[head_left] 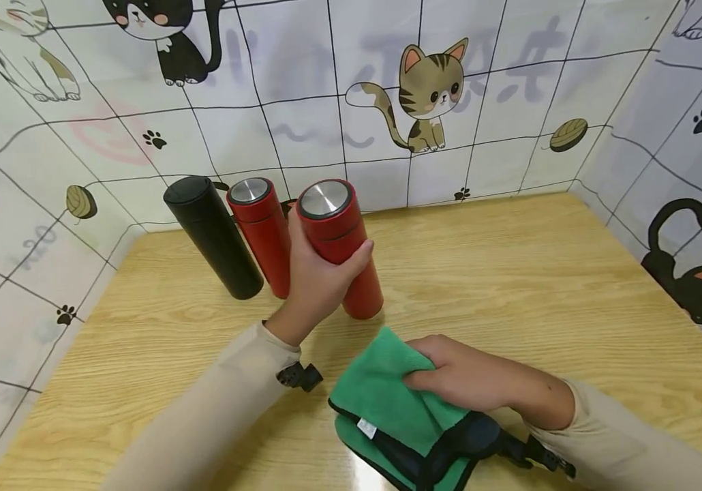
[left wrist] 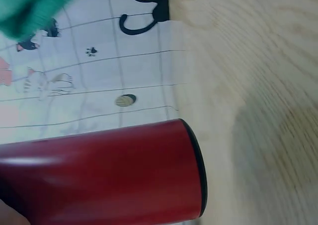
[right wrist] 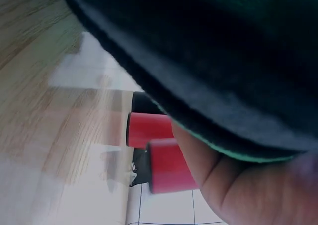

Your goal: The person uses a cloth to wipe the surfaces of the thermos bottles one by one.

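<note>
At the far left a black flask (head_left: 216, 239) stands upright on the bench (head_left: 510, 273), with a slimmer red flask (head_left: 260, 235) just beside it. Next comes the left hand (head_left: 320, 276), curled around the upper body of the larger red flask (head_left: 341, 239) with the thumb across its near side; the base looks raised off the bench in the wrist views. Whether the left hand touches the slimmer flask cannot be told. Nearer and to the right, the right hand (head_left: 458, 374) grips a folded green cloth (head_left: 375, 395) edged in black, near the held flask but apart from it. Faint lettering (head_left: 535, 54) on the cat-printed wall sheet (head_left: 302, 136) cannot be read, nor can the small white tag (head_left: 366, 428) on the cloth. The sheet bounds the bench at left, back and right; the flasks stand close to the back edge, and the bench's widest open stretch lies right of the held flask.
</note>
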Demonstrator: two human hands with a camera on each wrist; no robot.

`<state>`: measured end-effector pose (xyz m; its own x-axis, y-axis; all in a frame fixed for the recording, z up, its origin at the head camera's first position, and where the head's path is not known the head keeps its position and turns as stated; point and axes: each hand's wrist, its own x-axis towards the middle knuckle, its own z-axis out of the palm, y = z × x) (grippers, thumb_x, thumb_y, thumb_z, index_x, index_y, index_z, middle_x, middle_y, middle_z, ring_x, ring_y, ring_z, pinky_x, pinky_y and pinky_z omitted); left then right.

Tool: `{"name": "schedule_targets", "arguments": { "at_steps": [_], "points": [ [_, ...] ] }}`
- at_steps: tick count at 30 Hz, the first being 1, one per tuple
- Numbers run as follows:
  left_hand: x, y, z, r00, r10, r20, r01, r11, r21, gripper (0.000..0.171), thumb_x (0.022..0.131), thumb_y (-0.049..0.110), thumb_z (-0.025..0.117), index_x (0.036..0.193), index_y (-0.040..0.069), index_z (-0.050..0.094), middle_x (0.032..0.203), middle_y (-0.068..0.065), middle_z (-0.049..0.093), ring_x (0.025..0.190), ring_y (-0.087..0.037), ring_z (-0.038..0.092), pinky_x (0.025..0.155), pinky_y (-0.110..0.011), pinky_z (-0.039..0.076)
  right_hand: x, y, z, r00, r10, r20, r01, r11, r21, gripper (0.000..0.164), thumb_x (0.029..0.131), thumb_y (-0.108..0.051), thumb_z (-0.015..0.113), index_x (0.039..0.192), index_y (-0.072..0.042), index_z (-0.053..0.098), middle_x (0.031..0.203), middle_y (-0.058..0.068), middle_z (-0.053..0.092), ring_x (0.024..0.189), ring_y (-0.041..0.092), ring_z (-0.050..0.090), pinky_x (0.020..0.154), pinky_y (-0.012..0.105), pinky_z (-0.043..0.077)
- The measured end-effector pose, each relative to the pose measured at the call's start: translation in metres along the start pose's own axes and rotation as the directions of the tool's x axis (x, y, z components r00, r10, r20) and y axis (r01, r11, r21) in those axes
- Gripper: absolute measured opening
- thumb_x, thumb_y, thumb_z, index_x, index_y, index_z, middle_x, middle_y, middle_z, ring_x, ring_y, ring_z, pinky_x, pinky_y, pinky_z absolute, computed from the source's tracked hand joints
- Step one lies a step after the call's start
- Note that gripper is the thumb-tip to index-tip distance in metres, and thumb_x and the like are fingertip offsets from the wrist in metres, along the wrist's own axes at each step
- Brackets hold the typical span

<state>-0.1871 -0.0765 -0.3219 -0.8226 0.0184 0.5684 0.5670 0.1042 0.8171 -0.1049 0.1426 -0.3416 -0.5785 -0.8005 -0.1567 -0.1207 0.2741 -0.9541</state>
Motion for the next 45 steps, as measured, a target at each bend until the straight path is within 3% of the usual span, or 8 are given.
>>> {"name": "schedule_targets", "arguments": {
  "at_steps": [14,22,29,34,37,39,41,45],
  "points": [
    [0.027,-0.034,0.035,0.975,-0.202,0.088,0.197,0.978,0.065,0.09,0.08,0.022,0.083,0.149,0.024,0.024,0.135,0.0,0.053,0.121,-0.017,0.054,0.093,-0.039,0.057,-0.002,-0.004,0.005,1.0,0.007,0.001,-0.007,0.999,-0.038,0.022,0.101,-0.01,0.053,0.119,-0.011,0.066,0.104,0.0,0.072,0.089,0.009,0.069,0.08,0.022,0.056],
    [0.034,-0.039,0.045,0.968,-0.226,0.113,0.211,0.969,0.13,0.093,0.081,0.025,0.084,0.151,0.025,0.022,0.137,0.0,0.053,0.122,-0.016,0.054,0.093,-0.037,0.056,-0.003,-0.007,0.006,1.0,0.007,0.016,-0.007,0.999,-0.043,0.023,0.101,-0.011,0.053,0.12,-0.012,0.065,0.106,0.0,0.071,0.091,0.008,0.067,0.082,0.022,0.054],
    [0.032,-0.043,0.045,0.967,-0.219,0.131,0.199,0.969,0.146,0.098,0.079,0.029,0.085,0.153,0.026,0.02,0.138,0.002,0.052,0.123,-0.014,0.053,0.095,-0.037,0.055,-0.002,-0.005,0.006,1.0,0.005,0.008,-0.004,0.997,-0.074,0.023,0.101,-0.011,0.053,0.12,-0.013,0.065,0.105,-0.001,0.071,0.09,0.007,0.066,0.082,0.022,0.054],
    [0.022,-0.032,0.033,0.965,-0.207,0.162,0.179,0.968,0.174,0.103,0.079,0.033,0.085,0.156,0.031,0.016,0.143,0.003,0.049,0.132,-0.012,0.049,0.107,-0.037,0.048,-0.003,-0.005,0.005,1.0,0.01,0.004,-0.01,0.996,-0.087,0.023,0.101,-0.012,0.053,0.121,-0.013,0.065,0.105,-0.002,0.07,0.089,0.008,0.065,0.082,0.022,0.054],
    [0.009,-0.024,0.017,0.973,-0.175,0.15,0.144,0.97,0.197,0.09,0.088,0.03,0.077,0.157,0.028,0.019,0.148,0.001,0.046,0.14,-0.012,0.042,0.117,-0.036,0.037,-0.002,-0.006,0.005,1.0,-0.001,0.012,0.002,0.996,-0.089,0.023,0.101,-0.012,0.053,0.121,-0.014,0.065,0.104,-0.002,0.07,0.089,0.008,0.065,0.082,0.022,0.054],
    [-0.001,-0.02,0.004,0.986,-0.118,0.117,0.092,0.974,0.206,0.074,0.094,0.023,0.069,0.154,0.02,0.027,0.149,-0.002,0.046,0.142,-0.013,0.04,0.12,-0.036,0.033,-0.002,-0.006,0.005,1.0,-0.01,0.013,0.011,0.995,-0.099,0.022,0.101,-0.013,0.053,0.12,-0.014,0.065,0.103,-0.002,0.07,0.089,0.007,0.065,0.082,0.022,0.053],
    [-0.01,-0.017,-0.01,0.997,-0.035,0.076,0.017,0.976,0.216,0.058,0.096,0.015,0.062,0.147,0.01,0.037,0.143,-0.007,0.05,0.137,-0.016,0.045,0.116,-0.035,0.038,-0.002,-0.007,0.005,1.0,-0.01,0.011,0.011,0.994,-0.106,0.022,0.101,-0.013,0.053,0.119,-0.015,0.065,0.102,-0.003,0.07,0.088,0.007,0.065,0.081,0.022,0.053],
    [-0.023,-0.013,-0.036,0.994,0.109,-0.014,-0.102,0.962,0.255,0.039,0.094,0.006,0.06,0.131,-0.001,0.049,0.128,-0.015,0.057,0.119,-0.024,0.055,0.099,-0.035,0.049,-0.003,-0.008,0.006,1.0,-0.004,0.001,0.005,0.993,-0.114,0.02,0.101,-0.014,0.054,0.118,-0.015,0.065,0.1,-0.003,0.07,0.086,0.006,0.064,0.079,0.022,0.054]
  ]
}}
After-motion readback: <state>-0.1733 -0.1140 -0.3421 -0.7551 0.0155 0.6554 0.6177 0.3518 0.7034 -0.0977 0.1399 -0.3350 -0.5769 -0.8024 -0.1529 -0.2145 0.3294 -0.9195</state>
